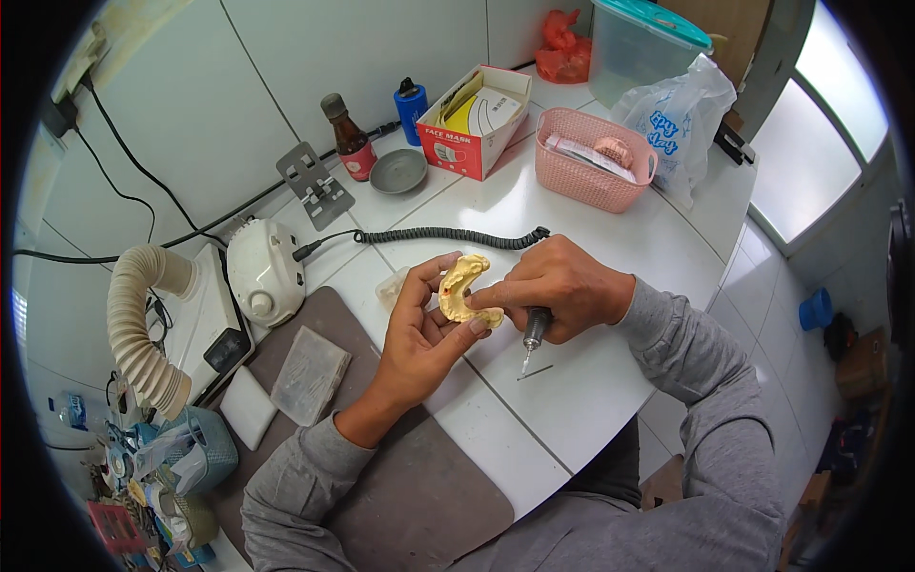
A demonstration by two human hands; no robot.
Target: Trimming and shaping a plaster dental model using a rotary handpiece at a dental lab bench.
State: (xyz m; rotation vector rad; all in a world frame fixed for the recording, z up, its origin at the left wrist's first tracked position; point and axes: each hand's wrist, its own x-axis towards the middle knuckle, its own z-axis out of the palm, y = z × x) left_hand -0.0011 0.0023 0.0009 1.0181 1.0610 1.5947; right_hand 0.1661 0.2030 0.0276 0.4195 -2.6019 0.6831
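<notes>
A yellowish, horseshoe-shaped dental cast [458,283] with tooth shapes along its curve is held up over the white tiled table. My left hand [419,319] grips it, thumb on the lower end and fingers behind. My right hand [562,291] is closed round a dark rotary handpiece [537,327], whose thin bit points down toward the table, away from the cast. The right index finger stretches out to the inner side of the cast. A small red mark shows on the cast near that finger. A thin dark rod [536,373] lies on the table below the bit.
A coiled black cord [448,234] runs to a white control box [264,272] at left, beside a ribbed hose [143,315]. Behind stand a brown bottle [349,138], a mask box [477,119] and a pink basket [591,162]. A translucent case [310,375] rests on the dark mat [410,486].
</notes>
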